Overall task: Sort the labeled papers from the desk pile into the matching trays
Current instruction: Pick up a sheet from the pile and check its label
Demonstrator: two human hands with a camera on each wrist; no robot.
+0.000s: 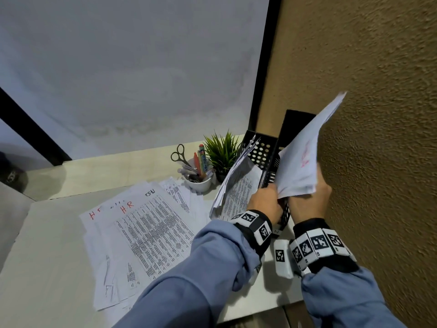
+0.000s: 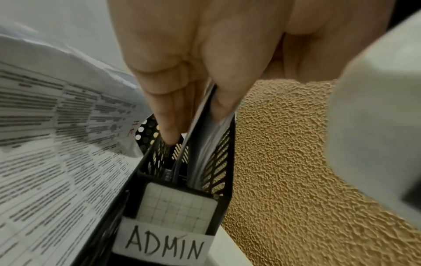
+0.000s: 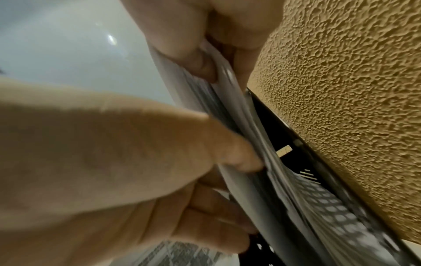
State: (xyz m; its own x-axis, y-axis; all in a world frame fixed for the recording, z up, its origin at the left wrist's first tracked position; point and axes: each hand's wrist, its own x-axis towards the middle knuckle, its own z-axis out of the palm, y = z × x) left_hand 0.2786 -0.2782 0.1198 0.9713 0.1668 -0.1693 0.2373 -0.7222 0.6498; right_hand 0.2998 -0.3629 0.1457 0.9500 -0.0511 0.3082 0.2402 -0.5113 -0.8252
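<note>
Head view, left to right: desk pile [image 1: 142, 235] of printed sheets marked "HR" in red, flat on desk [image 1: 47, 268]; white cup [image 1: 199, 183] with scissors and pens, small plant [image 1: 222, 152]; black ADMIN tray [image 2: 173, 203] against textured wall [image 1: 378, 138]. Left hand [image 1: 266, 204] with fingers curled on tray rim, right hand [image 1: 309, 197] pinching a paper bundle [image 1: 300, 159], lower edge inside tray

Black perforated tray [image 2: 218, 162], looking like matt metal or plastic, with a white paper label [image 2: 159, 246]. Thin white printed paper sheets [image 1: 151, 233] lie on a smooth, pale desk [image 1: 47, 268]. Rough, grainy tan wall [image 1: 378, 114]. Soft blue cloth sleeves [image 1: 201, 268].
</note>
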